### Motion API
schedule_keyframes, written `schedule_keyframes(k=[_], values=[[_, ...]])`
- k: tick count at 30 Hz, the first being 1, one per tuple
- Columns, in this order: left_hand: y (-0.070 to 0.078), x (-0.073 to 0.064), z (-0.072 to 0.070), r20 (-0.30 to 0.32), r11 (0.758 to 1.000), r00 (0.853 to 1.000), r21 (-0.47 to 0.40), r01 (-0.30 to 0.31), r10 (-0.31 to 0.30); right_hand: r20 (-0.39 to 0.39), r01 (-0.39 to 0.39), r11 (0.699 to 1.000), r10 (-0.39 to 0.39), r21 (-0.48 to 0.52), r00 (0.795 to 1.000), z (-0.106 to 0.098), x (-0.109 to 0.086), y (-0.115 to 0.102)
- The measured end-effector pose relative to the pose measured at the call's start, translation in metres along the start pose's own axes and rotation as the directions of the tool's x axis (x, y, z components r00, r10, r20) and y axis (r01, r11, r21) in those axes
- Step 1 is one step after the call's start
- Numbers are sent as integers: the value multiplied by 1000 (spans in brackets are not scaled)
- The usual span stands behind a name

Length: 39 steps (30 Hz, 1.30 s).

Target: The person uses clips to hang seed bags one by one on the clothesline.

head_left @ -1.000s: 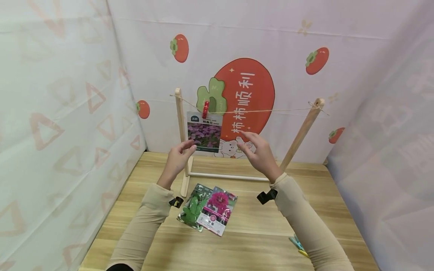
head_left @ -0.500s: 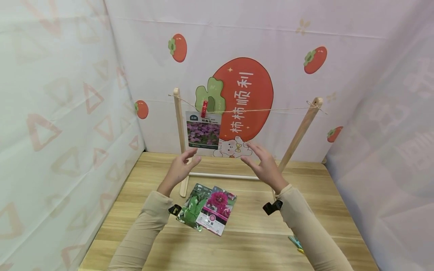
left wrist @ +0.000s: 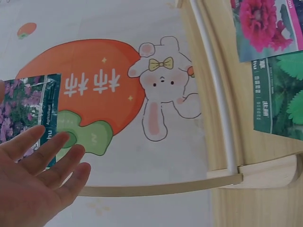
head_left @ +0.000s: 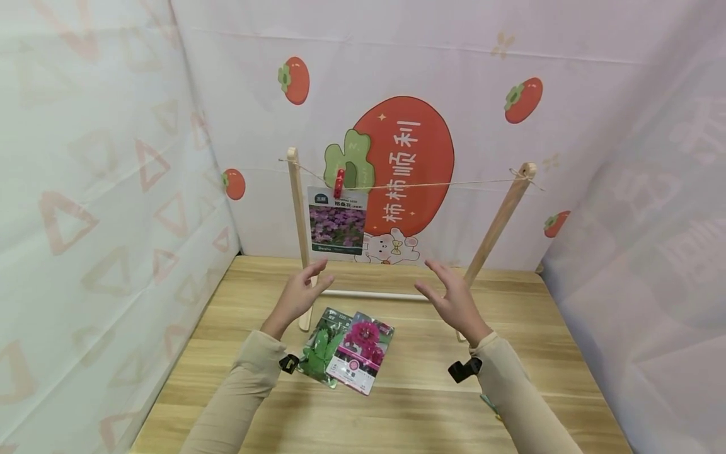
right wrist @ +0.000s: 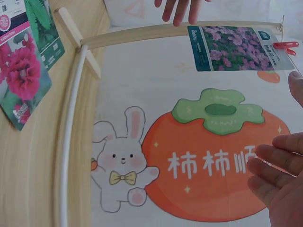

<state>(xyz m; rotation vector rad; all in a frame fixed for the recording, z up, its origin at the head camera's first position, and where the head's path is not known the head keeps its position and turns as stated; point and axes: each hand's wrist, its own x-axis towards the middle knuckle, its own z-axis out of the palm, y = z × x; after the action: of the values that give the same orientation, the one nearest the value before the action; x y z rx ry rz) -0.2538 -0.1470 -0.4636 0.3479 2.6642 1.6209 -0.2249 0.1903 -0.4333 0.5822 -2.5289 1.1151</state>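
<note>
A seed packet with purple flowers (head_left: 337, 227) hangs upright from a string (head_left: 422, 185), held at its top edge by a red clip (head_left: 339, 184). It is close to the left wooden post (head_left: 297, 205); the string runs across to the right wooden post (head_left: 500, 221). The left hand (head_left: 296, 296) is in the air below the packet, fingers loosely extended and thumb apart, gripping nothing. The right hand (head_left: 456, 304) is raised near the right post, likewise with relaxed, parted fingers and nothing in its hold. A white rod (head_left: 380, 294) joins the posts low down. On the desk (head_left: 397, 422), a pink-flower packet (head_left: 363, 353) partly overlaps a green-leaf packet (head_left: 321, 347). The right sleeve (head_left: 516, 391) partly hides a small teal object (head_left: 488, 402).
</note>
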Motion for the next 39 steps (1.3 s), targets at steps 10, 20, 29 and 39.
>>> schedule_keyframes(k=[10,20,29,39], values=[[-18,-9,8,-22,1000,1000,4,22,-22,-23,-57,998,57,14,998,3,-24,14],[-35,-21,18,-37,996,995,-11,90,-90,-35,-89,996,88,-22,996,5,-50,36],[-48,-28,29,-55,992,990,16,129,-128,-26,-171,985,171,-26,985,9,-73,48],[-58,-37,37,-69,981,980,39,189,-186,-2,-273,959,274,-76,962,11,-97,60]])
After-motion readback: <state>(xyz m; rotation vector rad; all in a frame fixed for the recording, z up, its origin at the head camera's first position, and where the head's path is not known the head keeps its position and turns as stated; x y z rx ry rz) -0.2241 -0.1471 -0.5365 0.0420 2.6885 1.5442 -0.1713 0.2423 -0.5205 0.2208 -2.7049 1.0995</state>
